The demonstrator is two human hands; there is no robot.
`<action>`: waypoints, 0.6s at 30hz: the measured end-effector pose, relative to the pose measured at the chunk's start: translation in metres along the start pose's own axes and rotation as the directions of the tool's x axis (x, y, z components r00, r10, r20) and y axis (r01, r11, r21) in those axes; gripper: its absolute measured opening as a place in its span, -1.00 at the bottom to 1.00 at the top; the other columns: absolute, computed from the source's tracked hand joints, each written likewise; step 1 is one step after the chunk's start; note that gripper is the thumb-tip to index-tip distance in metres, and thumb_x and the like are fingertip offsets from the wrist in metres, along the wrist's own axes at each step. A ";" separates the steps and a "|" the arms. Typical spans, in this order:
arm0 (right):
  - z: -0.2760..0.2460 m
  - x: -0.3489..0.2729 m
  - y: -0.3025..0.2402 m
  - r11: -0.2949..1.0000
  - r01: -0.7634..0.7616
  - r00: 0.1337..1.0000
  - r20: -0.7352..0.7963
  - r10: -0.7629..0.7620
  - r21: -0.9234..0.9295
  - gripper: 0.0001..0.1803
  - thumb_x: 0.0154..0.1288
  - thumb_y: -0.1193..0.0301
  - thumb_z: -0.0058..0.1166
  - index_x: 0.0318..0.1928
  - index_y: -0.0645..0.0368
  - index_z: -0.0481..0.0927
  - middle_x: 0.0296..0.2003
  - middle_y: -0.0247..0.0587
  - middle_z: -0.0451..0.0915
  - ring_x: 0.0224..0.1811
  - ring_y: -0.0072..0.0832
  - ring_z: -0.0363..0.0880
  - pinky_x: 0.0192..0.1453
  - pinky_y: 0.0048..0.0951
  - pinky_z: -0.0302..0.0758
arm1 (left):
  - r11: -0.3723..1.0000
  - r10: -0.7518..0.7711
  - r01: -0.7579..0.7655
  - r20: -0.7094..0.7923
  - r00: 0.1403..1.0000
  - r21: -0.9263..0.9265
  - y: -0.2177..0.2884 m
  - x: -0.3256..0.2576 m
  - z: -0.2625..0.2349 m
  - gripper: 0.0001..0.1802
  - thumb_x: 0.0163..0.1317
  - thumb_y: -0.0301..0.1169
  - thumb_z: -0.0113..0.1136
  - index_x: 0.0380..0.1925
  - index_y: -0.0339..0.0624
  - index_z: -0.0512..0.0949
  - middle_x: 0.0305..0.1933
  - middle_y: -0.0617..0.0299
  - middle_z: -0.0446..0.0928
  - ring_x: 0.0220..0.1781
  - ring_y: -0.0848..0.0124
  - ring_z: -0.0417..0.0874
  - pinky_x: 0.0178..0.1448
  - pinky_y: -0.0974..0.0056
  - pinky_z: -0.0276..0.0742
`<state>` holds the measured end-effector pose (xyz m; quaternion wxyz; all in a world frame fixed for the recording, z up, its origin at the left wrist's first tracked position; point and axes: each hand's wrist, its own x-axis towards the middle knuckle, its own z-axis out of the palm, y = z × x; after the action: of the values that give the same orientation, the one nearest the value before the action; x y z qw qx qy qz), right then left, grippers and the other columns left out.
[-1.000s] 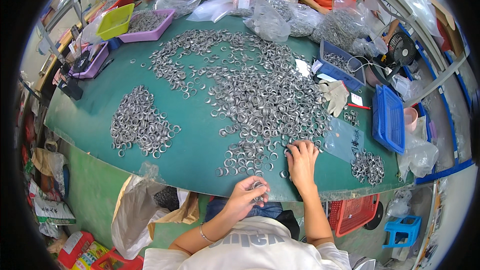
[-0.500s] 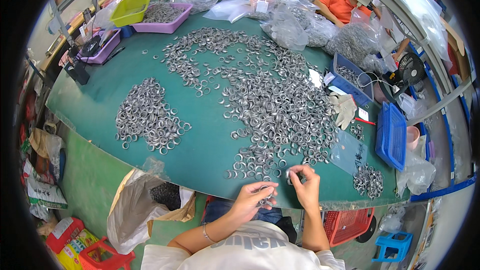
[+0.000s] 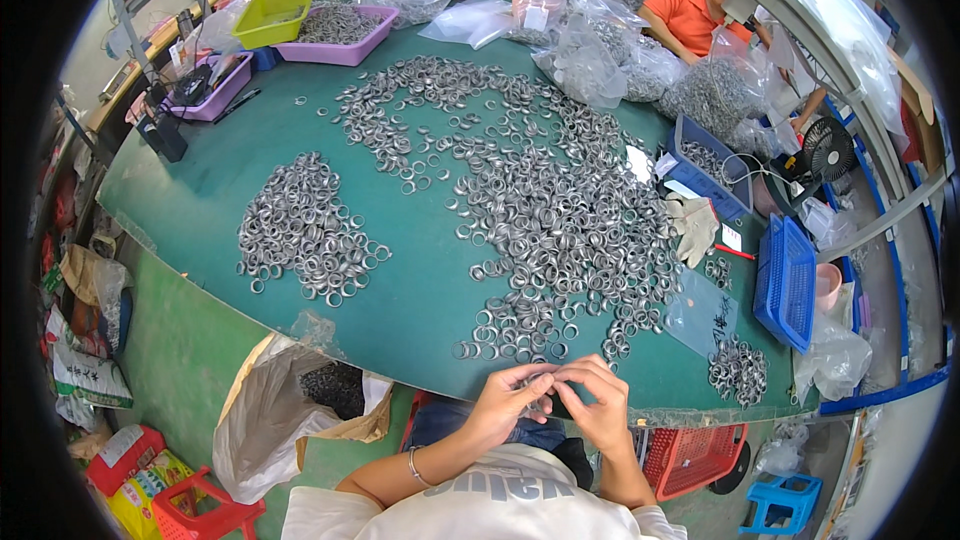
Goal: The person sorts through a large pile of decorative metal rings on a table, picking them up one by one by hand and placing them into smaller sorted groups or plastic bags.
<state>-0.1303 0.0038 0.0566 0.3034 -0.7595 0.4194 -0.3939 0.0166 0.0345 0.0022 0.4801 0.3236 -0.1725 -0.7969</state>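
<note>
My left hand (image 3: 503, 404) is closed around a few grey metal rings (image 3: 541, 402) just over the table's near edge. Against it, my right hand (image 3: 598, 402) has its thumb and fingers pinched together at those rings; its fingertips partly hide what they grip. Right beyond both hands spreads a large pile of metal rings (image 3: 570, 230) on the green tabletop (image 3: 400, 310). A separate heap of rings (image 3: 305, 230) lies to the left, and a smaller heap (image 3: 738, 370) sits at the right near the edge.
Beside the main pile lie a work glove (image 3: 692, 225) and a clear plastic sheet (image 3: 700, 310). Blue baskets (image 3: 785, 285) and a small black fan (image 3: 828, 148) stand right. Filled plastic bags (image 3: 710, 85) and a co-worker in orange (image 3: 685, 15) are behind. An open sack (image 3: 255, 420) stands below the left edge.
My right hand has moved left and toward me, bringing its ring to my left hand; the two hands now meet. The view has shifted slightly.
</note>
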 end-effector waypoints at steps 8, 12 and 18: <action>-0.013 0.001 0.002 0.998 0.048 0.999 0.025 -0.047 -0.037 -0.81 -0.07 0.68 0.22 -0.36 0.26 0.62 -0.35 -0.16 0.63 -0.28 -0.29 0.57 -0.13 -0.35 0.45 | 0.995 -0.034 0.039 0.061 0.998 -0.089 -0.002 0.003 -0.004 -0.64 0.29 -0.31 0.13 0.00 -0.30 0.46 -0.32 0.23 0.51 -0.40 0.46 0.52 -0.42 0.39 0.42; -0.035 0.005 0.029 0.951 -0.130 0.975 -0.209 0.072 -0.282 -0.76 0.00 0.59 0.19 -0.23 0.26 0.59 -0.17 -0.08 0.59 -0.05 -0.18 0.50 0.06 -0.26 0.38 | 0.991 -0.046 0.051 0.046 0.998 -0.121 0.001 0.003 -0.004 -0.68 0.27 -0.38 0.13 -0.02 -0.28 0.46 -0.30 0.20 0.51 -0.39 0.44 0.53 -0.41 0.38 0.43; -0.017 -0.011 0.064 0.739 -0.284 0.958 -0.156 0.240 -0.611 -0.52 0.06 0.39 0.23 0.03 0.22 0.47 0.21 0.03 0.25 0.28 0.02 0.11 0.27 -0.04 0.11 | 1.000 -0.020 0.021 0.043 0.999 -0.021 0.002 0.000 0.000 -0.71 0.26 -0.38 0.15 -0.04 -0.22 0.47 -0.18 0.14 0.55 -0.29 0.40 0.61 -0.37 0.39 0.51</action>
<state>-0.1745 -0.0181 0.0106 0.0713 -0.7367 0.6387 -0.2103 0.0185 0.0335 0.0035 0.4714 0.3032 -0.1709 -0.8104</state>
